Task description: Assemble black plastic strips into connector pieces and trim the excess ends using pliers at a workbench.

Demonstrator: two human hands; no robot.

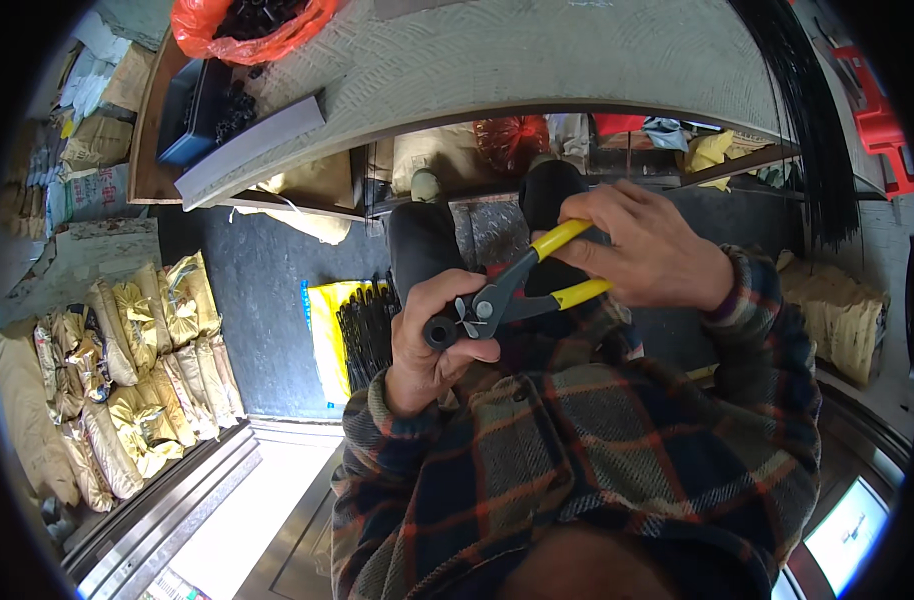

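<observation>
My right hand [652,245] is closed around the yellow-sleeved handles of a pair of pliers [522,275], which stand spread apart. The dark head of the pliers points left, to my left hand [427,345]. In the closed fingers of that hand is a small black cylindrical part [440,332] with a round hole in its end. Thin silvery blades [473,318] show beside it, against the pliers' head. Whether they belong to the pliers or to the part I cannot tell. Both hands are above my lap.
A grey table [537,60] curves across the front. On it are a red plastic bag [202,25] of black parts, a blue bin [182,125] and a bundle of long black rods [812,120]. Brown paper packages [117,440] lie at left; black strips [367,330] lie on a yellow bag.
</observation>
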